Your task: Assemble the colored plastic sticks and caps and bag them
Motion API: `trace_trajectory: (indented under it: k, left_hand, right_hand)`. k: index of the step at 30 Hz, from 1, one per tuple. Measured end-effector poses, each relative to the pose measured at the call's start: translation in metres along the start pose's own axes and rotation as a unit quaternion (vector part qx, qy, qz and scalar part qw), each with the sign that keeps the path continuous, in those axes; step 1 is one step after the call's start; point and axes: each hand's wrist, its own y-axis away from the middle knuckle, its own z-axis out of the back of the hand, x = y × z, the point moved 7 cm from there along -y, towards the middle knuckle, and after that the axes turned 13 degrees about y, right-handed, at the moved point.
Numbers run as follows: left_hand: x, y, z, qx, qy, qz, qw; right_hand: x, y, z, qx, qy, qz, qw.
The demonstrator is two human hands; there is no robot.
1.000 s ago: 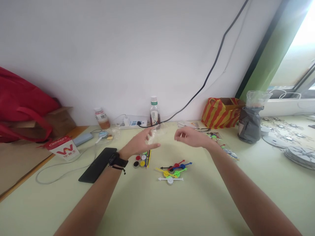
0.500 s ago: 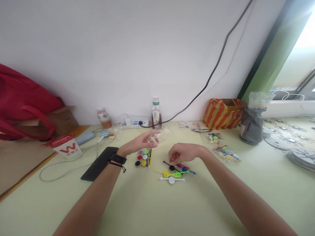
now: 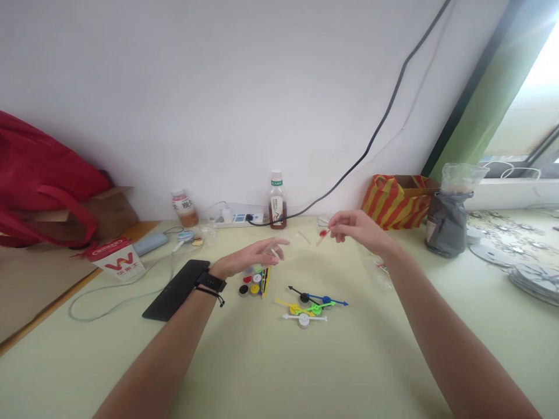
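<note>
My right hand (image 3: pixel 358 230), raised over the far part of the table, pinches a red arrow spinner (image 3: pixel 323 234) blurred by motion. A small clear plastic bag (image 3: pixel 274 251) is gripped in the curled fingers of my left hand (image 3: pixel 248 258). Just below that hand lie several round coloured discs (image 3: pixel 255 288) beside a bundle of thin coloured arrows (image 3: pixel 265 281). Between my forearms rest several assembled arrow spinners: a black one (image 3: pixel 304 297), a blue one (image 3: pixel 326 301), a green one (image 3: pixel 317 310), a yellow one (image 3: pixel 293 309) and a white one (image 3: pixel 304 320).
Left of me are a black tablet-like slab (image 3: pixel 177 291), a red-and-white box (image 3: pixel 116 260) and a cable. A bottle (image 3: pixel 278 201) and a power strip (image 3: pixel 240 216) stand by the wall. Rightward are a striped bag (image 3: pixel 393 203), a grey bag (image 3: pixel 446 224) and stacked discs (image 3: pixel 539 282).
My right hand has lifted the red spinner from the group and moved up and right with it. The left hand stays nearly in place with the plastic bag.
</note>
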Motion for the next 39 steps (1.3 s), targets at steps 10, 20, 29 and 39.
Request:
trace_trajectory:
  k: [10,20,29,39]
  left_hand:
    - [-0.007,-0.004,-0.02,0.046,0.033,0.001,0.998]
    - [-0.008,-0.007,-0.038,0.081,0.109,0.012,0.991]
    - [-0.007,-0.006,-0.041,0.076,0.155,0.034,0.984]
    - [-0.005,-0.005,-0.041,0.078,0.173,0.051,0.981]
  right_hand:
    - [0.03,0.009,0.008,-0.039,-0.008,0.051,0.998]
    - [0.037,0.006,-0.031,0.078,0.116,0.075,0.987]
    - [0.03,0.006,-0.038,0.11,0.097,0.047,0.988]
    - [0.003,-0.006,-0.033,0.036,0.176,-0.013,0.984]
